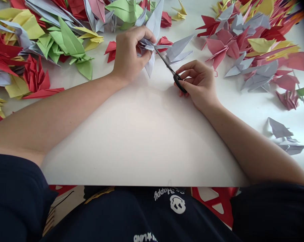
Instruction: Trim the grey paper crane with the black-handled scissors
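Nearest the camera was the person's dark T-shirt point(177, 215), its white print upside down, with a red lattice object point(212, 201) showing below the near edge of the white table point(142, 151). The left forearm point(53, 117) and right forearm point(245, 144) reached forward over the bare middle of the table from either side.

Toward the centre, the left hand point(131, 55) was clenched around a folded grey paper crane point(149, 64), its fingers wrapped over the body. The crane was held just above the table, with one pointed section rising toward the far edge and another angling down. The right hand point(198, 85) was closed around the black handles of a pair of scissors point(165, 62), whose long axis ran diagonally up and left, the blades reaching into the crane's folds beside the left fingers. The crane thus lay ahead and left of the right grip; the left hand touched it directly, while the right hand stayed apart from it, linked only by the blades.

Beyond the hands, a red paper crane point(164, 42) lay just behind the held one. Heaps of folded green point(71, 43), red point(36, 77), pink point(217, 50), yellow point(260, 45) and grey point(279, 128) paper cranes spread toward the far corners.
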`<state>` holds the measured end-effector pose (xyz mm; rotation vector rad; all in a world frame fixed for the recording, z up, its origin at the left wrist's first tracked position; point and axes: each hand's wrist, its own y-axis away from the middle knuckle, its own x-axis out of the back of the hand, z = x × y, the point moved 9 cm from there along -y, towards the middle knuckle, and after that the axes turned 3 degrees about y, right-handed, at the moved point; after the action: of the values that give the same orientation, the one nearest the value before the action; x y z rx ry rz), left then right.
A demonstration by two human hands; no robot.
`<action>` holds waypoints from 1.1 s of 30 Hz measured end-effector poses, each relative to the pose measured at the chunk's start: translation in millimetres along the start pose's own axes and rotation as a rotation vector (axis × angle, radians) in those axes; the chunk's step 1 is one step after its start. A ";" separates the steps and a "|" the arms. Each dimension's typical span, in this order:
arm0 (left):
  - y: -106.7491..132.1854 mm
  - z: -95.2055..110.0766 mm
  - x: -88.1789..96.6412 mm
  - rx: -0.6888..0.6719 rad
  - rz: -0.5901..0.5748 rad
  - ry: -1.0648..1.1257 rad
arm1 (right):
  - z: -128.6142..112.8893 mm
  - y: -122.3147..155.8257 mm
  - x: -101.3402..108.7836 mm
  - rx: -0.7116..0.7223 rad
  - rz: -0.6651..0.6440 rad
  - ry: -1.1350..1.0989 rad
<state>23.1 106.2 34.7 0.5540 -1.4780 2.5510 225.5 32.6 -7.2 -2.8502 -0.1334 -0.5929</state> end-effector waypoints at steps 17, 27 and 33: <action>0.3 3.9 6.7 -0.014 0.022 -0.064 | -0.5 -0.7 -3.0 -0.007 -0.027 -0.032; 0.1 4.6 10.0 0.017 0.041 -0.047 | -9.4 0.5 -3.4 -0.027 0.024 -0.061; -0.1 6.6 11.7 0.008 0.054 -0.007 | -10.2 2.0 -2.0 -0.016 0.016 -0.063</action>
<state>14.0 99.9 42.2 0.5313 -1.5064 2.5993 220.1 28.2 0.8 -2.8836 -0.1165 -0.5030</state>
